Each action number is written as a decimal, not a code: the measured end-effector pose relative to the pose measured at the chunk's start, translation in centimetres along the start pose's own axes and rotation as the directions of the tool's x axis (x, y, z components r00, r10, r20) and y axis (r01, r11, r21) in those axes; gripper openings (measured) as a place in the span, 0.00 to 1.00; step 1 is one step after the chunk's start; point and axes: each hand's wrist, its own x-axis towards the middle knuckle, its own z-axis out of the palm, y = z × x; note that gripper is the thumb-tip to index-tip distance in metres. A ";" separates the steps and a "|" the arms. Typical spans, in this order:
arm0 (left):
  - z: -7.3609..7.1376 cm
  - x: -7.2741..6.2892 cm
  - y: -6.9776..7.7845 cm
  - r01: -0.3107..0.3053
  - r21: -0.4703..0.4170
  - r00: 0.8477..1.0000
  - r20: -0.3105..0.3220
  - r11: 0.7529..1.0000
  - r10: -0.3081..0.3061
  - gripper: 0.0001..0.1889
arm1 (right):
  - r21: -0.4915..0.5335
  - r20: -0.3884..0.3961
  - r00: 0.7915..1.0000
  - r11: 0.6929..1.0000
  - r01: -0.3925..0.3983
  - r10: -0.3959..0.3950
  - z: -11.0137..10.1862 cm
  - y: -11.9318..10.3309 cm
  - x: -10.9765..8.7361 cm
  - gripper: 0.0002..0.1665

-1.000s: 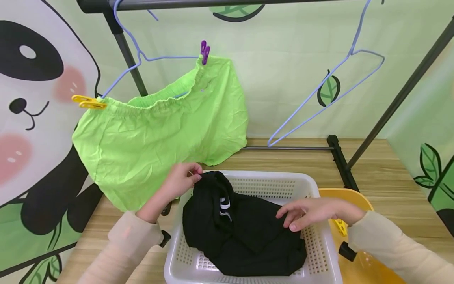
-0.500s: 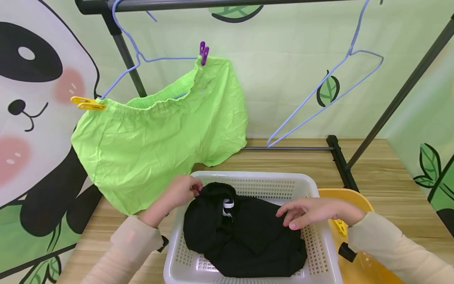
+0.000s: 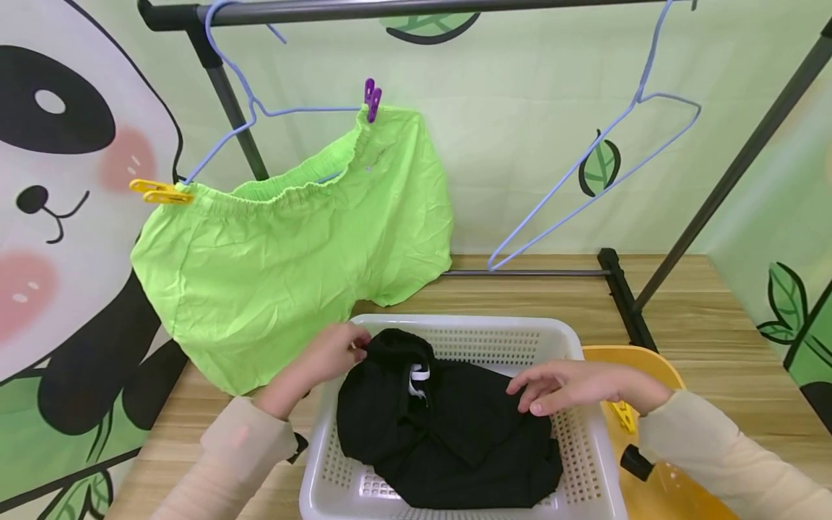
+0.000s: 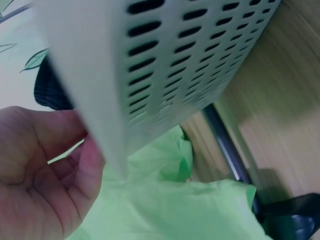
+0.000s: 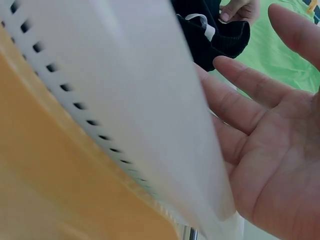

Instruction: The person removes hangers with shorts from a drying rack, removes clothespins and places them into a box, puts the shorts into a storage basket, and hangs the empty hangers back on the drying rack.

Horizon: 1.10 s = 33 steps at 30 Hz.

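Note:
Black drawstring pants (image 3: pixel 481 412) lie bunched in a white perforated basket (image 3: pixel 568 332), a white drawstring (image 3: pixel 419 374) showing at the waistband. My left hand (image 3: pixel 333 352) pinches the waistband's edge at the basket's far left corner. In the left wrist view, thumb and fingers meet at the dark cloth, partly behind the basket wall (image 4: pixel 95 75). Over the basket's right side hovers my right hand (image 3: pixel 572 384), its fingers loosely bent and holding nothing. The right wrist view shows that palm (image 5: pixel 285 155) beside the basket rim, apart from the pants.
Green shorts (image 3: pixel 292 253) hang from a blue hanger (image 3: pixel 250 101), held by a yellow clothespin (image 3: pixel 162 192) and a purple one (image 3: pixel 373 101). A bare hanger (image 3: pixel 585 155) hangs right on the black rack (image 3: pixel 390 9). An orange tub (image 3: pixel 676 491) with yellow clothespins (image 3: pixel 624 417) stands right of the basket.
My left hand has come down slightly, lowering the pinched waistband toward the basket. The right hand stays about where it was.

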 end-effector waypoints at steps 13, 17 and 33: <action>-2.4 -0.8 0.4 0.022 -0.033 0.999 -0.029 0.999 -0.023 0.10 | 0.042 -0.011 1.000 0.999 0.018 -0.017 -0.2 0.2 -0.1 0.30; -3.4 -0.8 0.6 -0.034 0.007 0.973 -0.230 0.999 0.034 0.07 | 0.045 -0.017 1.000 0.999 0.015 -0.014 -0.3 0.3 -0.1 0.29; -8.7 -1.5 1.2 -0.029 -0.052 0.806 -0.592 0.998 -0.007 0.07 | 0.046 -0.016 0.999 0.998 0.032 -0.032 -0.3 0.1 0.1 0.28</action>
